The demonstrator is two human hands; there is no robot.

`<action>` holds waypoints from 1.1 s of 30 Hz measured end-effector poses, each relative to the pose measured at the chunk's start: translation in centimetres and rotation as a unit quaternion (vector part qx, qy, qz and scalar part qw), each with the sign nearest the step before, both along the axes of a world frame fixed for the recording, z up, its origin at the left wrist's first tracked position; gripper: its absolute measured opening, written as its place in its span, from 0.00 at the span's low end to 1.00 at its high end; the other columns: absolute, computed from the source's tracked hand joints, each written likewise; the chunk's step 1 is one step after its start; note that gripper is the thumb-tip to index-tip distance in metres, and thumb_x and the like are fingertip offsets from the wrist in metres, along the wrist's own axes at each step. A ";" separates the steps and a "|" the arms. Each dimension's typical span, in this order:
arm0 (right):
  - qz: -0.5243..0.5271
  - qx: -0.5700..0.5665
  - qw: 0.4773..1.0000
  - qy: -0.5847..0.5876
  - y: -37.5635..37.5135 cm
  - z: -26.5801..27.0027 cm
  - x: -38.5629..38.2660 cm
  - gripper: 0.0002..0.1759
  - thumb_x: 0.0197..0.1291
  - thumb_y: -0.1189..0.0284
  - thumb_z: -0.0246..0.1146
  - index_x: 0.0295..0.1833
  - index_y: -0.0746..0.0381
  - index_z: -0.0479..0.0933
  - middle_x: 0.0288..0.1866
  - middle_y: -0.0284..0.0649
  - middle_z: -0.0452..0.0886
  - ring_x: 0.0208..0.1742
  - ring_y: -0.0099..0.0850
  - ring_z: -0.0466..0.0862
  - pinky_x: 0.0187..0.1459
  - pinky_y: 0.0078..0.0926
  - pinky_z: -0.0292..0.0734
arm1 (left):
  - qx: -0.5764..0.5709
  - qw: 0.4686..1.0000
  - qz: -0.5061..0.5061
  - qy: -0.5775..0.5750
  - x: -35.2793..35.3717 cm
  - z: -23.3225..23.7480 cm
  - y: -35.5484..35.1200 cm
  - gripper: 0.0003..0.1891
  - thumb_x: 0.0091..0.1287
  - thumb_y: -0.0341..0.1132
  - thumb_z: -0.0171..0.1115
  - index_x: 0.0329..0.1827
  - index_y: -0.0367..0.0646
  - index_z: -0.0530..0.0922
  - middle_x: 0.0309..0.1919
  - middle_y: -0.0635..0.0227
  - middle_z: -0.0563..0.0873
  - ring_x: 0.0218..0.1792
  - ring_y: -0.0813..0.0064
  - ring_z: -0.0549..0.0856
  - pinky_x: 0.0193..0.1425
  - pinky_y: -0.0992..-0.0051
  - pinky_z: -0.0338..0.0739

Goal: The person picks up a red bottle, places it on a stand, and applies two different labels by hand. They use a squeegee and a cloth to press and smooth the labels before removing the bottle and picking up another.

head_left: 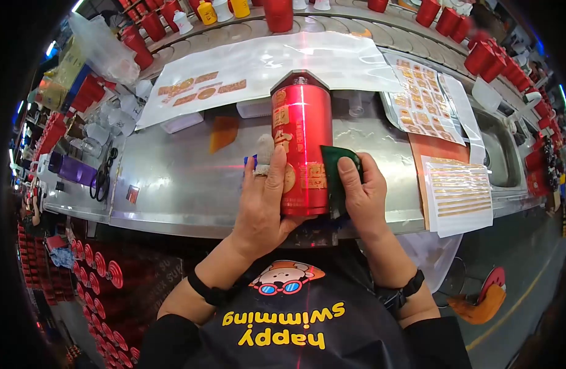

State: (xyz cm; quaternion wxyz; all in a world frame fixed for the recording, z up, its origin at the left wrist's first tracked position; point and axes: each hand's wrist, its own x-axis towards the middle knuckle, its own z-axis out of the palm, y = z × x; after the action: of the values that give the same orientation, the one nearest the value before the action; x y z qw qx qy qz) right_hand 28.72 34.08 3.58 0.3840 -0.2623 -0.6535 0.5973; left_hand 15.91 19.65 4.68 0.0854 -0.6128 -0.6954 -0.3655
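Note:
A red bottle (313,123) with gold raised lettering and decals stands in front of me, a thin red laser line running down it. My left hand (258,206) is wrapped around its lower left side, the thumb along the front. White wrapping covers one finger and a bit of blue shows beside it. Pinched between thumb and fingers of my right hand (366,197) is a dark green flat scraper (340,175). Its edge meets the bottle's right side, close to a gold decal (312,175). The fingers behind the bottle are hidden.
An amber flat piece (224,133) lies on the metal table (172,178). Decal sheets (427,98) rest on a tray at right, with gold-strip sheets (458,197) nearer. Scissors (101,178) and a purple bottle (71,169) are left; a conveyor (233,35) carries bottles behind.

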 end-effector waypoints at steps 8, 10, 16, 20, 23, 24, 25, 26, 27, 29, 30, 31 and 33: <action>-0.053 0.104 0.993 -0.037 1.7 0.5 1.7 0.09 0.64 0.70 0.71 0.42 0.63 0.78 0.33 0.35 0.81 0.34 0.26 0.78 0.38 0.25 0.74 | 0.013 1.000 -0.001 -0.023 -0.5 -0.6 -0.4 0.57 0.59 0.55 0.72 0.81 0.32 0.49 0.68 0.46 0.74 0.62 0.47 0.77 0.77 0.40 0.49; -0.074 0.355 0.931 -0.046 1.6 1.8 2.0 0.10 0.58 0.74 0.73 0.42 0.61 0.80 0.36 0.38 0.81 0.36 0.33 0.79 0.42 0.29 0.75 | 0.033 0.998 0.005 -0.056 -0.4 -1.3 -0.4 0.56 0.59 0.55 0.72 0.81 0.32 0.49 0.69 0.45 0.73 0.65 0.47 0.76 0.77 0.40 0.48; 0.236 0.285 0.928 -0.037 2.6 5.6 2.3 0.14 0.52 0.75 0.76 0.45 0.62 0.83 0.37 0.40 0.80 0.37 0.33 0.81 0.37 0.29 0.76 | -0.002 0.997 0.011 -0.078 -0.7 -1.6 -0.9 0.54 0.64 0.59 0.66 0.81 0.33 0.49 0.69 0.46 0.72 0.68 0.47 0.74 0.78 0.40 0.44; 0.097 0.458 0.883 0.015 1.6 3.5 1.3 0.19 0.46 0.78 0.78 0.47 0.61 0.83 0.39 0.40 0.80 0.39 0.36 0.81 0.41 0.32 0.77 | -0.031 0.996 0.003 -0.081 -0.8 -1.3 -1.3 0.52 0.68 0.57 0.63 0.81 0.32 0.47 0.74 0.44 0.65 0.74 0.46 0.66 0.80 0.46 0.42; 0.244 0.364 0.899 -0.012 2.0 5.6 3.3 0.21 0.44 0.78 0.79 0.47 0.60 0.84 0.40 0.40 0.80 0.41 0.38 0.81 0.44 0.34 0.78 | -0.007 0.996 0.002 -0.092 -0.6 -2.0 -1.0 0.52 0.67 0.59 0.63 0.81 0.32 0.48 0.68 0.47 0.74 0.69 0.48 0.74 0.79 0.41 0.42; 0.283 0.329 0.900 -0.023 2.2 5.8 3.6 0.20 0.44 0.78 0.79 0.47 0.60 0.84 0.40 0.40 0.80 0.41 0.39 0.81 0.44 0.34 0.78 | -0.009 0.996 0.001 -0.093 -0.5 -1.8 -1.0 0.52 0.68 0.58 0.62 0.81 0.32 0.47 0.69 0.47 0.74 0.69 0.49 0.74 0.79 0.42 0.42; 0.197 0.309 0.930 -0.020 2.2 5.3 3.4 0.21 0.43 0.78 0.79 0.46 0.59 0.84 0.40 0.40 0.80 0.41 0.39 0.81 0.43 0.33 0.78 | -0.009 0.996 0.001 -0.091 -0.6 -1.7 -0.9 0.51 0.68 0.58 0.62 0.81 0.32 0.47 0.69 0.46 0.74 0.69 0.49 0.74 0.79 0.42 0.41; 0.133 0.285 0.949 -0.001 2.4 4.8 3.1 0.22 0.42 0.79 0.79 0.47 0.59 0.84 0.41 0.40 0.79 0.40 0.38 0.80 0.41 0.32 0.78 | -0.011 0.996 0.002 -0.092 -0.6 -1.8 -0.9 0.51 0.68 0.58 0.62 0.81 0.32 0.47 0.70 0.46 0.73 0.69 0.49 0.74 0.79 0.42 0.41; 0.136 0.341 0.930 0.012 2.3 3.8 2.7 0.22 0.42 0.79 0.79 0.47 0.59 0.84 0.41 0.40 0.79 0.40 0.38 0.80 0.40 0.32 0.77 | -0.014 0.996 0.003 -0.092 -0.6 -2.0 -1.1 0.51 0.68 0.58 0.62 0.81 0.31 0.47 0.70 0.46 0.72 0.70 0.49 0.73 0.79 0.42 0.41; 0.148 0.426 0.892 0.035 1.6 3.0 2.4 0.23 0.41 0.78 0.79 0.47 0.60 0.83 0.40 0.38 0.79 0.39 0.37 0.78 0.41 0.32 0.74 | -0.012 0.996 0.003 -0.092 -0.9 -2.1 -0.9 0.51 0.69 0.58 0.61 0.81 0.31 0.47 0.71 0.46 0.71 0.70 0.50 0.73 0.79 0.43 0.41; 0.164 0.415 0.895 0.021 1.5 3.0 3.0 0.23 0.41 0.77 0.80 0.46 0.59 0.83 0.39 0.37 0.79 0.39 0.36 0.78 0.42 0.32 0.72 | -0.010 0.995 0.004 -0.096 -0.8 -2.2 -0.9 0.51 0.69 0.59 0.61 0.81 0.31 0.47 0.71 0.46 0.71 0.70 0.50 0.73 0.79 0.43 0.41; 0.167 0.408 0.897 0.019 1.5 3.0 3.1 0.23 0.40 0.77 0.80 0.46 0.59 0.83 0.38 0.37 0.79 0.39 0.36 0.78 0.42 0.31 0.72 | -0.009 0.995 0.005 -0.100 -0.6 -2.3 -0.9 0.51 0.69 0.59 0.60 0.81 0.30 0.47 0.72 0.46 0.70 0.71 0.50 0.72 0.79 0.43 0.41; 0.167 0.400 0.901 0.024 1.6 2.7 3.1 0.23 0.39 0.77 0.79 0.46 0.59 0.83 0.38 0.36 0.79 0.39 0.35 0.78 0.42 0.31 0.71 | -0.016 0.994 0.003 -0.106 -0.5 -2.2 -0.9 0.51 0.69 0.59 0.60 0.81 0.30 0.47 0.72 0.46 0.70 0.71 0.50 0.72 0.79 0.43 0.40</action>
State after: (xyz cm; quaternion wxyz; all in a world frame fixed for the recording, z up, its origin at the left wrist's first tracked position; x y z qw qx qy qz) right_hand 31.85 35.65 6.30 0.3668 0.0407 -0.8623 0.3468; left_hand 15.40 18.74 2.51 0.0029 -0.5698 -0.7080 -0.4172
